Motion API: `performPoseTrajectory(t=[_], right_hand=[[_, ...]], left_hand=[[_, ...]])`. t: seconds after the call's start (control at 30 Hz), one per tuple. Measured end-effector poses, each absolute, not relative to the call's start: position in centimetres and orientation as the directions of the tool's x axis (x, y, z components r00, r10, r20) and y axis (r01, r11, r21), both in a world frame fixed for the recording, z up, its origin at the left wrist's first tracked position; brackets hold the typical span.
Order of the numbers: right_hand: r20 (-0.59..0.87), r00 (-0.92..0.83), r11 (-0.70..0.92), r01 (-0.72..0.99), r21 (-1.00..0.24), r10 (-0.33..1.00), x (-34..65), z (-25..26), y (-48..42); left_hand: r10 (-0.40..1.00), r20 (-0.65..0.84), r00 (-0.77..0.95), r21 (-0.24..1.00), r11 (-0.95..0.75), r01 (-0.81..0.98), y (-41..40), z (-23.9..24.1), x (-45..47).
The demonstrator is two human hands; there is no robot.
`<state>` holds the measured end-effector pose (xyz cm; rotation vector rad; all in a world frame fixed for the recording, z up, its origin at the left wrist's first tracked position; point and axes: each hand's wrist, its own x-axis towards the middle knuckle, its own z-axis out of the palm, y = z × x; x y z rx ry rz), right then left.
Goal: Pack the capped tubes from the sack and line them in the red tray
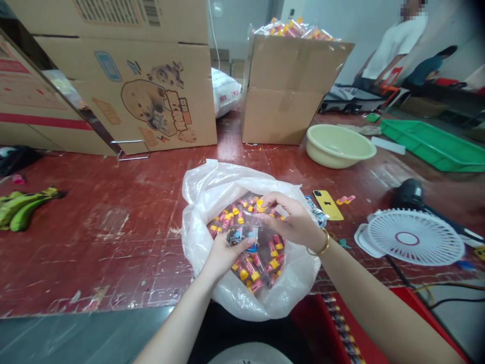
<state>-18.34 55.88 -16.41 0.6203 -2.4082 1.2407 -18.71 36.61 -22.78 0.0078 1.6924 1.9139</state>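
Observation:
A white translucent plastic bag [200, 222] stands wide open at the table's front edge, with many small pink tubes with yellow caps [250, 268] inside. Over its mouth, my left hand [223, 258] grips a small clear plastic packet [244, 236] with blue and dark print, thumb on top. My right hand [288, 217] is closed in a pinch around a yellow-capped tube [261, 205], just above and right of the packet. Part of that tube is hidden by the fingers. A gold bangle circles the right wrist.
Cardboard boxes [280, 116] line the back. To the right are a pale basin [337, 156], a green tray [435, 146], a yellow phone [328, 205] and a white fan [413, 237]. Bananas [28, 207] lie left. Two people [397, 43] are in the background.

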Motion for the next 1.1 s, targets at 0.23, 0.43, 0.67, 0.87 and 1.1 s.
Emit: performPoseTrajectory(t=[0.23, 0.43, 0.67, 0.87, 1.1], right_hand=[[0.512, -0.834, 0.528, -0.536, -0.659, -0.207, -17.8, -16.2, 56.0], [0.504, -0.822, 0.544, -0.559, -0.626, -0.265, -17.5, -16.4, 55.8], [0.145, -0.981, 0.198, -0.168, -0.966, -0.128, -18.6, -18.8, 56.1], [0.011, -0.979, -0.035, -0.004, -0.999, -0.202, -15.6, -21.4, 54.5], [0.131, -0.990, 0.179, -0.119, -0.977, 0.057, -13.1, -23.4, 52.7]], left_hand=[[0.395, -0.383, -0.835, 0.903, -0.032, -0.429, 36.6, -22.4, -18.6], [0.396, -0.343, -0.852, 0.926, -0.010, -0.378, 36.8, -22.7, -18.7], [0.457, -0.376, -0.806, 0.862, -0.145, -0.485, 37.1, -22.5, -18.0], [0.505, -0.483, -0.715, 0.672, -0.310, -0.673, 38.8, -21.7, -17.6], [0.498, -0.473, -0.727, 0.703, -0.285, -0.652, 39.5, -21.5, -17.3]])
